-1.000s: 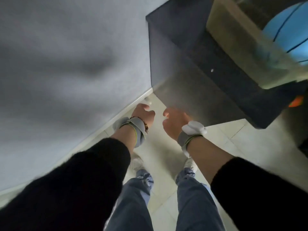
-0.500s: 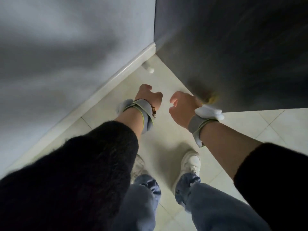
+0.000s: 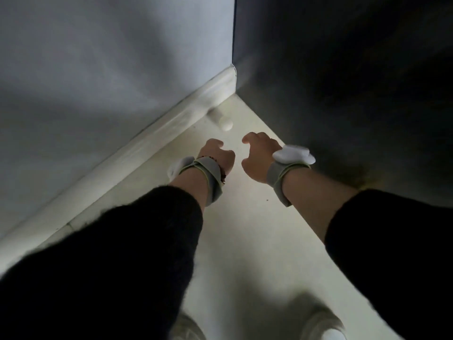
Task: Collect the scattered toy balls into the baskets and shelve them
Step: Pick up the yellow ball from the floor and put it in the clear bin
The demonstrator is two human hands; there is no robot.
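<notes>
- Head view is dipping toward the floor (image 3: 245, 229) in the corner where the wall (image 3: 98, 69) is meeting the dark shelf unit (image 3: 343, 94). A second ago I was seeing a blue ball in a clear basket up on that unit, and both are now out of frame.
- Left grip (image 3: 215, 157) and right grip (image 3: 257, 158) are hanging side by side, near each other but apart, low over the floor. Both are released, with fingers loosely curled and holding nothing.
- No ball and no basket are showing right now. I am judging that the filled basket is sitting shelved above, out of view, and that I am checking this corner for strays.
- Only a white doorstop (image 3: 225, 123) is sticking out from the skirting (image 3: 147, 148) just beyond the grips. I am reading it as a fixture, not a toy.
- Compared with the earlier frame, the grips are sitting lower and nearer the skirting. The unit's side is filling the whole right half instead of showing its top. My jeans are gone from view, leaving only the shoe tips (image 3: 326, 325) at the bottom edge.
- I am judging this corner as holding nothing to collect, so the next move is calling for turning the view elsewhere to look for remaining balls.
</notes>
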